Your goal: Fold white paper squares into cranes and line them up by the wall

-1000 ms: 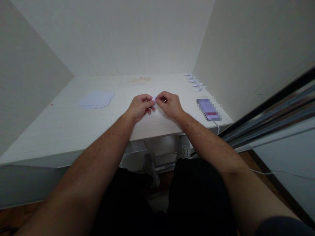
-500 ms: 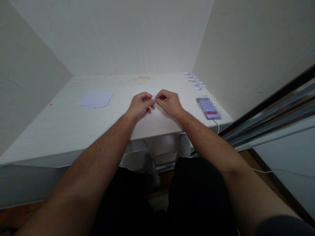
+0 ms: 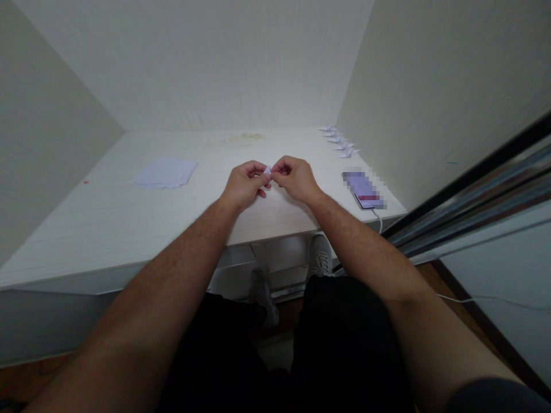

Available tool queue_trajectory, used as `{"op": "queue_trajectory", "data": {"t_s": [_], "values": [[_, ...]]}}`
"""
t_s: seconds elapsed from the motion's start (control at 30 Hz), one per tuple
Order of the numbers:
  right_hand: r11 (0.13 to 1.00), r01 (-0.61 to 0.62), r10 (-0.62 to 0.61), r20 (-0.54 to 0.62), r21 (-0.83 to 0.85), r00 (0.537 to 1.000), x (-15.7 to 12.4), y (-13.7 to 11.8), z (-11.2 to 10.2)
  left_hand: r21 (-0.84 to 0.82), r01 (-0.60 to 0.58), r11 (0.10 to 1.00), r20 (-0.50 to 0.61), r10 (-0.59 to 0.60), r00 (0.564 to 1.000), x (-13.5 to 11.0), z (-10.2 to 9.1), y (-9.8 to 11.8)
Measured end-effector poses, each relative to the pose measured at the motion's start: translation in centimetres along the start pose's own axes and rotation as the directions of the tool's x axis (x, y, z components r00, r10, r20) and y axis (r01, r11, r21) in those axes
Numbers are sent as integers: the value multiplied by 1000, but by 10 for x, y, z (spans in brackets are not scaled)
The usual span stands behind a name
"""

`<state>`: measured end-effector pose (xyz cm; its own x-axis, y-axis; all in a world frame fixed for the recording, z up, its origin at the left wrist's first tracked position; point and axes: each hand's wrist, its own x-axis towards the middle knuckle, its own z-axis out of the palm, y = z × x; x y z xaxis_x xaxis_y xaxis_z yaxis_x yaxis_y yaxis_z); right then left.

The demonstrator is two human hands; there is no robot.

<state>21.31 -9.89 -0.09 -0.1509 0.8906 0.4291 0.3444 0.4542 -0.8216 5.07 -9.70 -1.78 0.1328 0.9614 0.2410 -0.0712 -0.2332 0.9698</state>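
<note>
A small piece of folded white paper (image 3: 267,170) is held between my two hands, just above the front part of the white desk (image 3: 172,223). My left hand (image 3: 245,184) pinches it between thumb and fingers from the left. From the right, the thumb and forefinger of my right hand (image 3: 295,178) close on its edge. Fingers cover most of the paper, so its full folded shape is hidden; a pointed tip shows at the top.
Left on the desk lies a stack of white paper sheets (image 3: 166,173). Several folded paper cranes (image 3: 340,142) stand in a row by the right wall. A phone (image 3: 364,189) with a white cable (image 3: 379,221) lies near the right edge.
The hands keep almost the same pose around the paper. Slightly more of its pointed tip shows now, and the whole view has shifted a little.
</note>
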Motion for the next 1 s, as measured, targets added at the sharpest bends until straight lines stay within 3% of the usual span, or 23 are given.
{"op": "queue_trajectory", "data": {"t_s": [0.37, 0.6, 1.0], "values": [[982, -91, 97, -28, 164, 995, -5, 11, 9, 51, -32, 998, -31, 34, 999, 1, -2, -5], [997, -52, 56, -78, 53, 995, -7, 7, 9, 56, -47, 997, -53, 50, 997, 1, -2, -5], [1000, 8, -8, -42, 9, 999, -9, 5, 8, 76, -88, 993, -40, 91, 995, 3, -3, -4]]}}
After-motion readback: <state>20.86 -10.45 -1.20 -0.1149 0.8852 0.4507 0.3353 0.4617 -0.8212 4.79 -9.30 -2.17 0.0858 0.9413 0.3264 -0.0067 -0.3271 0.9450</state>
